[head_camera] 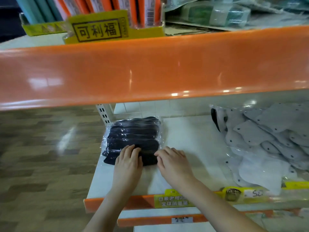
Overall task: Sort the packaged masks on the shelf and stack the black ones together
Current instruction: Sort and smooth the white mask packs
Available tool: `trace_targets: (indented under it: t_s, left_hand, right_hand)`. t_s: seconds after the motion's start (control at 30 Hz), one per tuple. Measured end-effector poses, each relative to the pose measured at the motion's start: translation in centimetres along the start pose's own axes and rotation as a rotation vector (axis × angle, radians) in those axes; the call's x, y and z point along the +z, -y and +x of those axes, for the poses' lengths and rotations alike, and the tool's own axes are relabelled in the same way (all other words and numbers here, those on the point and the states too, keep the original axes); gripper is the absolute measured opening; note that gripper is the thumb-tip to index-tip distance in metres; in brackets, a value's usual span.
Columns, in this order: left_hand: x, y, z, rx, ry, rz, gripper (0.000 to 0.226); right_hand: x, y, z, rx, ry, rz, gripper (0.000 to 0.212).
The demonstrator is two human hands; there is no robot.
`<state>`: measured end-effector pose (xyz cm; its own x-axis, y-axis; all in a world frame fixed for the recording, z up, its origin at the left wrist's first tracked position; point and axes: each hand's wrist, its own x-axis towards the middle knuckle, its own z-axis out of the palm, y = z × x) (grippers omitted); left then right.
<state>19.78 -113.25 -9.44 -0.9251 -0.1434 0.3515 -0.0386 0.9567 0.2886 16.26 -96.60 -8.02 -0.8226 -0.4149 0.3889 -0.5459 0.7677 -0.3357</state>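
At the top left we see a yellow box on the upper shelf. It is full of orange and teal packs standing up. To its right on that shelf lie clear bags with green things inside.

Down on the white lower shelf, near its left edge, we see the black masks. They lie in clear plastic bags, one on top of another in a pile.

Our left hand rests flat on the front of the black pile. Its fingers are straight and close together, and they press down on the top bag. Our right hand is just beside it. Its fingers are bent a little, and the tips touch the right front corner of the pile. It is not wrapped around anything.

Farther right, well apart from the black pile, we see a heap of gray masks in clear bags. They reach toward the right edge of the shelf.

Along the front edge of the shelf sit yellow price tags.
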Motion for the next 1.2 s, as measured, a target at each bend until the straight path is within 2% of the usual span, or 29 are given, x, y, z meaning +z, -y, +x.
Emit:
trace_targets:
  t_s: [0.13,0.27,0.37,0.5,0.67,0.83,0.93,1.03,1.2]
  left_hand:
    - [1.1,-3.5,0.7,0.062,-0.017,-0.065,0.037]
    - [2.6,-7.8,1.2,0.130,0.019,-0.114,0.029]
    - [3.5,-11.3,1.7,0.153,0.053,-0.167,0.031]
    - [4.3,-15.8,2.2,0.172,0.096,-0.203,0.035]
    - [5.6,-20.3,2.7,0.176,0.161,-0.234,0.032]
    - [6.7,-23.5,3.7,0.074,0.275,-0.252,0.041]
    - [7.1,-24.8,4.4,0.013,0.282,-0.312,0.043]
    - [7.6,-26.0,5.1,0.005,0.270,-0.356,0.043]
    - [8.5,-27.3,7.0,-0.109,0.315,-0.511,0.039]
  right_hand:
    - [-2.3,-3.2,-0.5,0.093,0.122,-0.026,0.029]
    - [-4.1,-6.3,-1.6,0.176,0.023,-0.042,0.026]
    - [-5.9,-9.1,-2.4,0.203,0.103,-0.023,0.023]
    - [-7.7,-12.6,-3.0,0.229,0.025,-0.044,0.018]
    - [-9.5,-17.2,-3.4,0.251,-0.027,-0.072,0.026]
    - [-10.9,-20.9,-2.8,0.368,0.232,-0.190,0.056]
    - [-10.9,-22.6,-2.6,0.386,0.300,-0.276,0.071]
    - [-11.2,-23.8,-2.6,0.369,0.239,-0.293,0.070]
    - [-11.5,-24.4,-2.3,0.346,0.181,-0.332,0.051]
